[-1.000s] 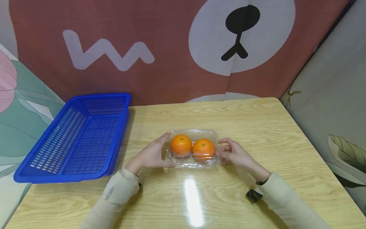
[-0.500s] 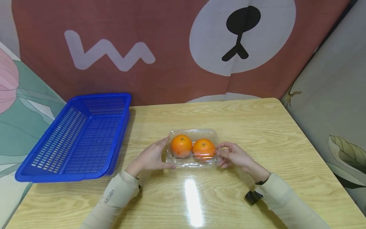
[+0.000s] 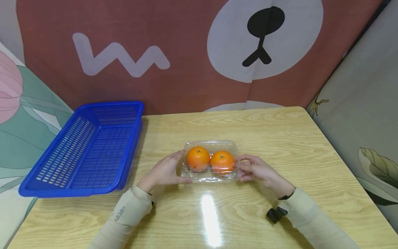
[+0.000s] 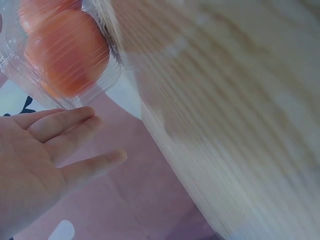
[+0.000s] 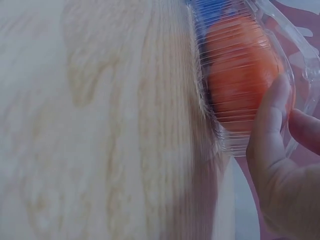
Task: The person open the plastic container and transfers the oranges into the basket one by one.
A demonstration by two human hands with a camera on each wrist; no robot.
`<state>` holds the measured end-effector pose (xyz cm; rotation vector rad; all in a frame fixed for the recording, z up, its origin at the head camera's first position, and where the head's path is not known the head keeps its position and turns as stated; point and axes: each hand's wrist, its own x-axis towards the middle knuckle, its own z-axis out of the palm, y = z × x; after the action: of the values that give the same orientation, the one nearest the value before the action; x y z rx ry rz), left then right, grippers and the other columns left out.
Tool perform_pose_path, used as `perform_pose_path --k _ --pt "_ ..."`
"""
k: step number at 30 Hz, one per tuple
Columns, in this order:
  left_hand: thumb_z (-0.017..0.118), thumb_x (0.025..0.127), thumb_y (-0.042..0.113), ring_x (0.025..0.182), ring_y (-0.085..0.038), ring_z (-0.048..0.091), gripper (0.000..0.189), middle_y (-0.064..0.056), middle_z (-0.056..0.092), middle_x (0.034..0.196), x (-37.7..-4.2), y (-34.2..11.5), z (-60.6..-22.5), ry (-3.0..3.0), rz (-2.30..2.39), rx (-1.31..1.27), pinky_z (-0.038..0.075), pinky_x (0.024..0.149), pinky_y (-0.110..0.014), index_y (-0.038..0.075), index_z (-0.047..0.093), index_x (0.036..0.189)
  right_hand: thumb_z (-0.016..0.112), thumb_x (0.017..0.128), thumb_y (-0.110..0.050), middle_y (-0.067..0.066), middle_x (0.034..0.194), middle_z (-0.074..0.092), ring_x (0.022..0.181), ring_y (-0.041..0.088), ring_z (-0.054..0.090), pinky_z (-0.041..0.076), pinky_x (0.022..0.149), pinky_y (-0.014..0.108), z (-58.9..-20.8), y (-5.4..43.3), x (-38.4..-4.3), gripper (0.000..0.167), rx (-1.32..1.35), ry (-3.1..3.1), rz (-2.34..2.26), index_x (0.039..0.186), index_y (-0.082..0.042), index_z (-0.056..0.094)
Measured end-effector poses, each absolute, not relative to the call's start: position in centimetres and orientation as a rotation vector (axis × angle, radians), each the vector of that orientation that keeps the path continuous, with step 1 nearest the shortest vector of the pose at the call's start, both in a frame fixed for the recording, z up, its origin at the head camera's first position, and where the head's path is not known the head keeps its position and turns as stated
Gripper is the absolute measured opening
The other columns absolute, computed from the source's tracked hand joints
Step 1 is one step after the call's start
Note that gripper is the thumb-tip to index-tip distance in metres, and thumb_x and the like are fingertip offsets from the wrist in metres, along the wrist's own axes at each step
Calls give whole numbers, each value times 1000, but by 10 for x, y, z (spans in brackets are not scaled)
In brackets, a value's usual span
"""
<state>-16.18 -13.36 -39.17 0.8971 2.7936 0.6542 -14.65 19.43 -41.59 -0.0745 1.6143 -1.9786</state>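
A clear plastic clamshell box sits on the table, with two oranges side by side inside it. My left hand lies along the box's left side, thumb near the front corner. In the left wrist view its fingers are straight, their tips right at the plastic. On the opposite side, my right hand pinches the box's right edge between thumb and curled index finger. The right wrist view has the thumb against the ridged wall, an orange showing behind it.
A blue plastic basket with slotted walls stands on the left part of the wooden table. A cloth printed with a bear face hangs behind the table. Black wrist gear sits below the right cuff.
My right fingers have closed in on the box's right edge, the index curling toward the thumb. My left fingertips have drawn slightly down along the left side. The box stays nearly in place.
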Motion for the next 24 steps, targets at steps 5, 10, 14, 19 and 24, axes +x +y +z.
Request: perform_pose_path --k 5,10,14,19,24 --pt "75 65 52 123 -33 41 100 -22 42 134 -162 -134 -392 2817 658 935 33 101 -44 -5 34 136 49 92 -1 3 86 65 67 13 61 54 64 28 -415 194 -147 11 -79 1592 -1991 103 -3 48" --pt "73 68 52 120 -31 44 91 -22 47 129 -163 -134 -392 2830 682 972 35 100 -41 -7 43 130 47 92 3 3 77 63 65 13 61 54 62 28 -415 194 -147 12 -97 1590 -1999 102 -3 47" --pt "73 69 51 121 -31 44 90 -22 47 130 -161 -135 -392 2816 722 931 35 100 -40 -7 43 130 45 91 5 2 72 61 63 13 61 54 60 26 -415 192 -147 14 -99 1603 -1996 103 -3 45" --pt "75 68 49 92 -26 61 90 -23 62 105 -157 -134 -393 2826 770 838 45 91 -38 -11 44 128 46 91 4 2 73 61 63 13 61 54 60 25 -413 191 -148 14 -83 1642 -1988 104 -1 44" --pt "72 71 49 41 -4 28 61 3 40 47 -153 -131 -396 2843 760 831 45 54 -23 -5 61 98 47 92 3 3 78 63 64 12 61 54 60 25 -411 191 -147 12 -59 1675 -1989 103 0 45"
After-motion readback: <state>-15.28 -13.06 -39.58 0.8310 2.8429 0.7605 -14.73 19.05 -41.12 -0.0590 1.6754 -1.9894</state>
